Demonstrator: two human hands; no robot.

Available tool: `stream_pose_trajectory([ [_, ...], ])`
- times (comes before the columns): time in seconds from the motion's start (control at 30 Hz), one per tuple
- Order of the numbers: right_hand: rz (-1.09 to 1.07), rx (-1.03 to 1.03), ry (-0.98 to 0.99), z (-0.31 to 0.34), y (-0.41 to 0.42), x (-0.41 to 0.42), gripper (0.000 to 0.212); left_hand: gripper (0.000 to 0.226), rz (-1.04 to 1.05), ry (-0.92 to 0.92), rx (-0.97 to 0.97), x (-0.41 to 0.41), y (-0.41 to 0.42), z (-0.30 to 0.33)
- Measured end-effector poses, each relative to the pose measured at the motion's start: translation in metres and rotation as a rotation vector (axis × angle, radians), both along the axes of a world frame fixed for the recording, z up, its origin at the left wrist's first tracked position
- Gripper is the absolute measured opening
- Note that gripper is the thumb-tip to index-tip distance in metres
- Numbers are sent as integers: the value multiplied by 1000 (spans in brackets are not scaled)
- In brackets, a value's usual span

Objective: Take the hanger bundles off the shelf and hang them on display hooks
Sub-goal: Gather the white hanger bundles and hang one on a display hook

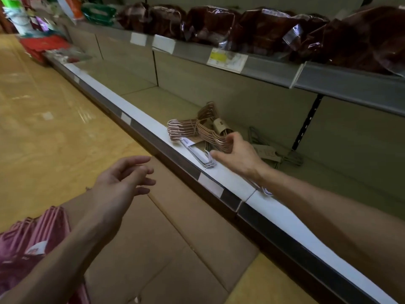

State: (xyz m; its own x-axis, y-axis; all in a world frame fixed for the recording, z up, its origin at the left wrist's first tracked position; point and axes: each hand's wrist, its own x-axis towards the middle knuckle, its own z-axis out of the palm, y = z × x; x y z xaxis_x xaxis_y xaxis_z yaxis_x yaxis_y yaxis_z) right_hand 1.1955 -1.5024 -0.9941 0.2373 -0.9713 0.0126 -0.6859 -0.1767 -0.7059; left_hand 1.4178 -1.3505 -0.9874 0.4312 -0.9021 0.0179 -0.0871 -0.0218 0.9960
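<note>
As a person reaches over the white front lip of a low shelf [135,115], the right hand [237,153] arrives at a bundle of rose-gold hangers [197,130] lying flat just behind that lip. Its fingers are bent and spread over the near end of the bundle, touching or all but touching the wires; whether they have yet closed round them cannot be told. The bundle's long axis runs roughly along the lip, hooks pointing away from the hand toward the aisle's far end, so it stretches out ahead of the fingertips. A bundle of white hangers [202,156] lies partly under it on the lip, against the thumb side of the hand. A darker bundle of grey hangers [276,153] sits deeper on the shelf, beyond the wrist. The left hand [122,178], fingers loose and holding nothing, hovers short of the lip above flattened cardboard [175,227] on the floor, clearly farther from the bundles. Pink hangers [32,238] show below the left forearm. No display hooks are in view.
</note>
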Motion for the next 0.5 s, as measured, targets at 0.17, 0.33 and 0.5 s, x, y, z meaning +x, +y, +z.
stream_pose_trajectory([
  [0.17,-19,-40,79,-2,-36,4,50,18,-11,26,-4,-14,-42,-11],
  [0.33,3,22,148,-21,-56,16,67,19,-50,21,-1,-24,-72,-22],
  [0.5,-46,45,216,-31,-66,24,44,18,-69,7,13,-29,-87,-29],
])
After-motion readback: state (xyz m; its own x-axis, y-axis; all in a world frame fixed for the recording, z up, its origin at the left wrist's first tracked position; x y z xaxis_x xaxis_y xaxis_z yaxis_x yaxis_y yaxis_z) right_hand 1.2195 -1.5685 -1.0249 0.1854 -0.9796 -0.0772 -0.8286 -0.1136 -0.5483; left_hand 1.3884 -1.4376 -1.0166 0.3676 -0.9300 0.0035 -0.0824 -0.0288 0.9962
